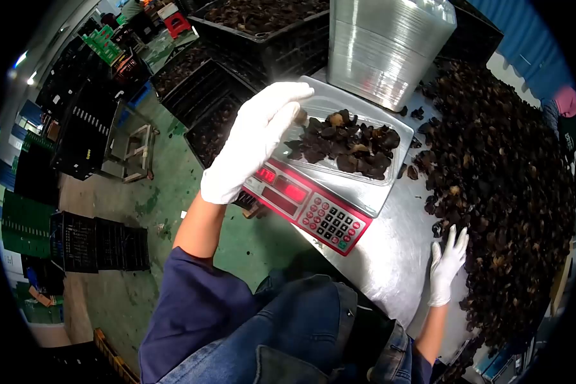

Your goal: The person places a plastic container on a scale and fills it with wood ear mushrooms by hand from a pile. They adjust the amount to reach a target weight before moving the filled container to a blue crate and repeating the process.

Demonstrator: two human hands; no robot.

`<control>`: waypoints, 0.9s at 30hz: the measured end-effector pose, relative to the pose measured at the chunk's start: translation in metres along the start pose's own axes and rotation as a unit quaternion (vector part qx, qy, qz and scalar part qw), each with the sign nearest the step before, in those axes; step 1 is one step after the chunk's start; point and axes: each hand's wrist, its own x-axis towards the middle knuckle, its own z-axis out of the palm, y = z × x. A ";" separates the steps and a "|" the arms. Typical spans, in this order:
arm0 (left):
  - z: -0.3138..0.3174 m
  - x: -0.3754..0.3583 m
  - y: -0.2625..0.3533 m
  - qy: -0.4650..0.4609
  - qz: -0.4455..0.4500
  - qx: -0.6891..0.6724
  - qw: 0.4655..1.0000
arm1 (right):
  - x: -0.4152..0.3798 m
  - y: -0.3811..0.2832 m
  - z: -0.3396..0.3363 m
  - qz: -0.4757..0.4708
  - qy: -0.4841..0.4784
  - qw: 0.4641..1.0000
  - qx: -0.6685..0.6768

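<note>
My left hand point(257, 137), in a white glove, hovers over the left end of a clear plastic tray point(390, 179). Its fingers are stretched out, and a small brown blur shows by the fingertips. Dark wood ear mushrooms point(349, 144) lie in the tray. Beneath it is the metal pan point(372, 203) of a red digital scale point(304, 208) with lit red digits. Also gloved in white, my right hand point(448, 265) rests with fingers spread at the near edge of a big heap of loose wood ear mushrooms point(505, 185). Nothing shows in its grasp.
A tall stack of clear trays point(387, 48) stands behind the scale on the metal table point(390, 269). Black crates point(262, 54) with mushrooms sit beyond. On the green floor to the left are a cart point(131, 144) and stacked black crates point(96, 242). A person point(564, 112) is at far right.
</note>
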 end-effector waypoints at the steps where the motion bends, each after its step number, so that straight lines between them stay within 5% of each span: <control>1: 0.004 -0.005 0.009 -0.004 0.001 -0.006 1.000 | -0.016 -0.004 -0.011 -0.029 0.018 0.999 0.007; 5: 0.052 -0.026 0.048 -0.085 0.016 -0.042 0.995 | -0.061 -0.011 -0.058 0.010 0.085 0.982 0.170; 9: 0.147 -0.063 0.061 -0.312 0.044 -0.122 0.941 | -0.096 0.019 -0.037 0.133 0.160 0.948 0.240; 11: 0.196 -0.087 0.062 -0.342 0.221 -0.024 0.913 | -0.107 0.023 -0.030 0.173 0.154 0.933 0.275; 13: 0.250 -0.105 0.057 -0.404 0.150 -0.097 0.897 | -0.114 0.021 -0.032 0.201 0.144 0.917 0.314; 18: 0.345 -0.079 0.057 -0.260 0.162 0.022 0.952 | -0.102 -0.009 -0.055 0.175 0.087 0.931 0.308; 21: 0.387 -0.057 0.061 -0.278 0.053 0.219 0.934 | -0.091 -0.019 -0.048 0.109 0.069 0.947 0.294; 27: 0.401 -0.049 0.031 -0.262 0.047 0.217 0.939 | -0.082 -0.022 -0.034 0.138 0.036 0.939 0.313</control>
